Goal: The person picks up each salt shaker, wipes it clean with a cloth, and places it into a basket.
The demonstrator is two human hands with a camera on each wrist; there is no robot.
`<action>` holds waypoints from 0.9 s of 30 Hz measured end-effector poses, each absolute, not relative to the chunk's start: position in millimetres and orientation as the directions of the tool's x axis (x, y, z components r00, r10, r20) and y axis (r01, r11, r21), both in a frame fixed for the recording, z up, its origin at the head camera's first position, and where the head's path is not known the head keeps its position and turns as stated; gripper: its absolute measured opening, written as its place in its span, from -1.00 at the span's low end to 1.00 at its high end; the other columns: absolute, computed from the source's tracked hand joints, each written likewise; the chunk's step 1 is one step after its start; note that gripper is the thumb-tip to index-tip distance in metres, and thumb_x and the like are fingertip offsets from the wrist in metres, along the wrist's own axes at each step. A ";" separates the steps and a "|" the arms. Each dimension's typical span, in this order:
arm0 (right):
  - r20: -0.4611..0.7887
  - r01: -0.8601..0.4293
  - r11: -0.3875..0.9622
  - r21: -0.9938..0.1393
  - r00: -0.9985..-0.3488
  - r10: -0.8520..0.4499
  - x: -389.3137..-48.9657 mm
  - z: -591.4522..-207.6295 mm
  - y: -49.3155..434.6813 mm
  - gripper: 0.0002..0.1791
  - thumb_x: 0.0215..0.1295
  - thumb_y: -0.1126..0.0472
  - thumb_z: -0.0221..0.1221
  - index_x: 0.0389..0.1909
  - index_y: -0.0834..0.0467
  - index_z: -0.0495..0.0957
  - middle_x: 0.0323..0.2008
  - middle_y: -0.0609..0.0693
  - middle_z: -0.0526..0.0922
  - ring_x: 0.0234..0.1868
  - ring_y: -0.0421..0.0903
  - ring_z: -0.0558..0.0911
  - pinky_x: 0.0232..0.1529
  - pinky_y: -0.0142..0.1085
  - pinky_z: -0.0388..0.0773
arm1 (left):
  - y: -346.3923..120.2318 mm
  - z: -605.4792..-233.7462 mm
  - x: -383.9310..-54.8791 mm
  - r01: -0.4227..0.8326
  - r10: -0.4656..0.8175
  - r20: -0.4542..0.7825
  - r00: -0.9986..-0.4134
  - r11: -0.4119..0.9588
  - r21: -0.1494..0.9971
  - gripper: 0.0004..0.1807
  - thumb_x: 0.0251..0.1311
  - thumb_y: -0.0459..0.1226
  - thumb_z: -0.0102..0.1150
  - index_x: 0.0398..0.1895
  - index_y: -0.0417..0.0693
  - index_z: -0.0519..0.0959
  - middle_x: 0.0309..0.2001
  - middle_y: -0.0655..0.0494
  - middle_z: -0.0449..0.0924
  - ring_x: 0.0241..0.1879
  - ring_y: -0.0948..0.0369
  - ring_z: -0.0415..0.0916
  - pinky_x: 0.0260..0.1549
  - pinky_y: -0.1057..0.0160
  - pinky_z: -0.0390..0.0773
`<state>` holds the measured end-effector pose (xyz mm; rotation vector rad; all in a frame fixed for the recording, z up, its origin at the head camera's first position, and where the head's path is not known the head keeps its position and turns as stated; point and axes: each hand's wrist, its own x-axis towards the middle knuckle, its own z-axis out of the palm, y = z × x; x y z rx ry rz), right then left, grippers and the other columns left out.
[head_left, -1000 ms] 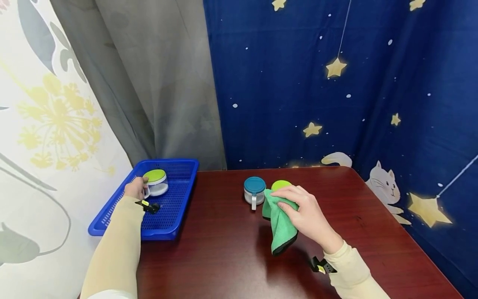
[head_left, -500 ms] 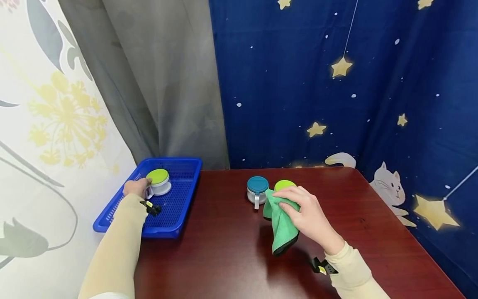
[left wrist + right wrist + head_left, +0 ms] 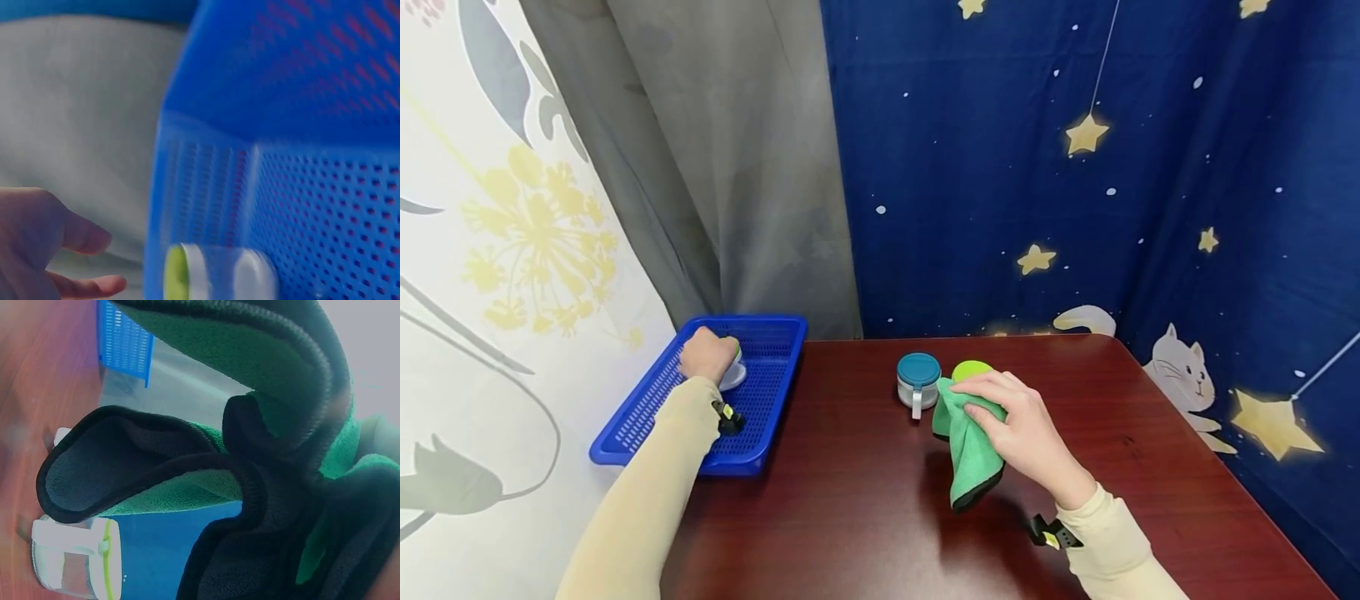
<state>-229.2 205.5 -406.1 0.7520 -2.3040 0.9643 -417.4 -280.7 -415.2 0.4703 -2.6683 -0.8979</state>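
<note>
My left hand (image 3: 707, 354) is over the left side of a blue plastic basket (image 3: 741, 464). Inside the basket stands a clear jar (image 3: 732, 377) with a white base and lime-green lid, partly hidden by that hand. In the left wrist view, thumb and finger are spread apart, with a gap between them and the jar's lid (image 3: 177, 275). Over the table, my right hand (image 3: 1026, 429) pinches a green cloth (image 3: 972, 458) with black edging, which hangs down. Behind the cloth stands another lime-lidded jar (image 3: 972, 368), mostly covered in the head view.
A teal-lidded jar (image 3: 919, 371) with a white handle stands left of the cloth on the dark red wooden table (image 3: 820, 500). Grey curtain (image 3: 760, 167) and blue star-patterned curtain (image 3: 955, 183) hang behind the table. A white patterned curtain (image 3: 467, 375) borders the basket's left side.
My left hand has let go of the lime-lidded jar in the basket and risen up and to the right over it. The right hand still holds the cloth, nearly unmoved.
</note>
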 end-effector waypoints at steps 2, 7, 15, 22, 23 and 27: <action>0.647 -0.661 0.591 -0.461 -0.707 -0.286 -229.2 -406.0 206.3 -0.59 0.28 0.28 0.36 0.05 -0.24 0.68 0.02 -0.33 0.61 0.05 -0.24 0.52 -0.05 -0.30 0.52 | -271.6 -410.0 -418.0 -0.212 -0.379 0.160 -0.912 0.767 0.606 -0.45 0.21 -0.13 -0.06 0.11 -0.40 0.45 0.17 -0.53 0.41 0.18 -0.49 0.28 0.16 -0.45 0.16; 0.652 -0.660 0.594 -0.460 -0.705 -0.279 -228.3 -405.1 208.8 -0.59 0.27 0.30 0.35 0.04 -0.22 0.69 -0.01 -0.34 0.62 0.03 -0.24 0.52 -0.05 -0.32 0.50 | -248.7 -400.8 -416.0 -0.131 -0.312 0.248 -0.917 0.824 0.552 -0.52 0.25 -0.14 -0.07 0.03 -0.39 0.48 0.10 -0.54 0.45 0.12 -0.50 0.33 0.08 -0.44 0.23; 0.631 -0.641 0.602 -0.476 -0.726 -0.274 -228.5 -408.2 210.3 -0.59 0.30 0.28 0.34 0.05 -0.27 0.67 0.00 -0.37 0.60 0.05 -0.26 0.51 -0.03 -0.31 0.49 | -191.7 -395.2 -399.0 0.097 -0.159 0.422 -0.892 0.846 0.524 -0.78 0.23 -0.20 0.05 -0.31 -0.20 0.54 -0.29 -0.24 0.61 -0.22 -0.22 0.55 -0.22 -0.16 0.48; 0.628 -0.633 0.602 -0.487 -0.733 -0.263 -226.3 -410.2 211.6 -0.60 0.30 0.28 0.34 0.05 -0.25 0.68 -0.01 -0.36 0.61 0.04 -0.27 0.51 -0.05 -0.32 0.50 | -130.5 -397.7 -378.6 0.169 -0.070 0.363 -0.929 0.793 0.585 -0.82 0.22 -0.13 0.15 -0.28 -0.01 0.62 -0.21 -0.10 0.67 -0.18 -0.14 0.58 -0.17 -0.11 0.50; 0.628 -0.633 0.602 -0.487 -0.732 -0.262 -226.0 -410.2 212.1 -0.60 0.29 0.28 0.34 0.05 -0.24 0.68 -0.01 -0.36 0.61 0.03 -0.27 0.51 -0.06 -0.32 0.50 | -121.8 -401.1 -376.0 0.178 -0.054 0.349 -0.935 0.782 0.598 -0.83 0.21 -0.12 0.17 -0.28 0.01 0.64 -0.21 -0.06 0.68 -0.18 -0.11 0.59 -0.17 -0.09 0.51; 0.627 -0.632 0.601 -0.488 -0.733 -0.262 -226.5 -410.4 213.7 -0.59 0.28 0.29 0.34 0.05 -0.24 0.68 -0.01 -0.37 0.60 0.04 -0.29 0.51 -0.06 -0.33 0.50 | -88.1 -424.7 -367.8 0.192 0.019 0.258 -0.966 0.720 0.667 -0.85 0.20 -0.13 0.22 -0.30 0.06 0.70 -0.28 0.10 0.70 -0.23 0.01 0.59 -0.21 0.03 0.53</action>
